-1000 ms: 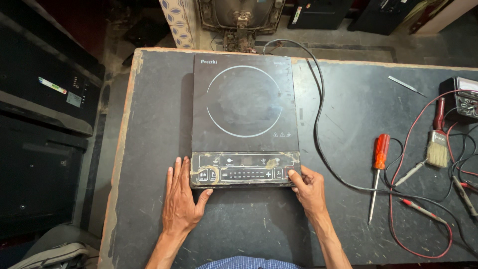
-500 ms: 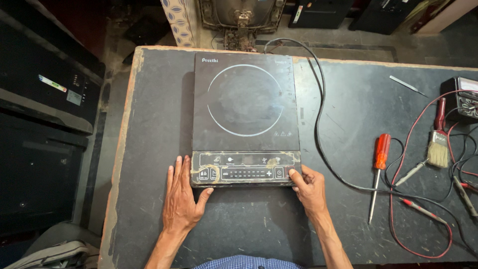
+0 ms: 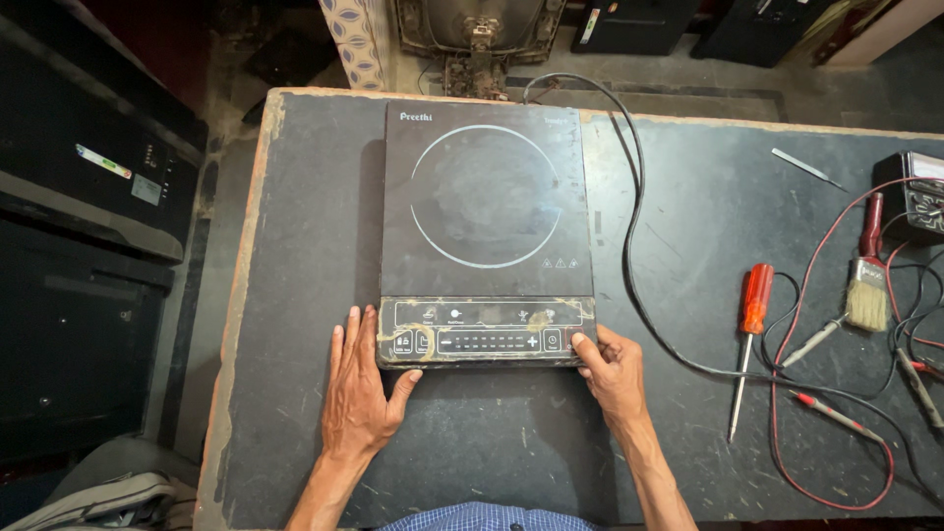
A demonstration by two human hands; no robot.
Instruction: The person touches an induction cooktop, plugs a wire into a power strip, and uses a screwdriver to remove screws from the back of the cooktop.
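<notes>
A black induction cooktop [image 3: 487, 197] with a white ring on its glass lies flat on the dark worktable [image 3: 295, 246], its worn control strip facing me. My left hand [image 3: 362, 388] rests flat on the table against the cooktop's near left corner, fingers spread, thumb under the front edge. My right hand [image 3: 610, 369] grips the near right corner, thumb on the control strip. The cooktop's black cord [image 3: 634, 226] runs from its far edge down the table to the right.
To the right lie a red-handled screwdriver [image 3: 751, 324], a paintbrush with a red handle [image 3: 867, 285], a multimeter [image 3: 919, 202] with red and black probe leads [image 3: 826, 413], and a thin metal blade [image 3: 806, 167]. Black appliances stand to the left of the table.
</notes>
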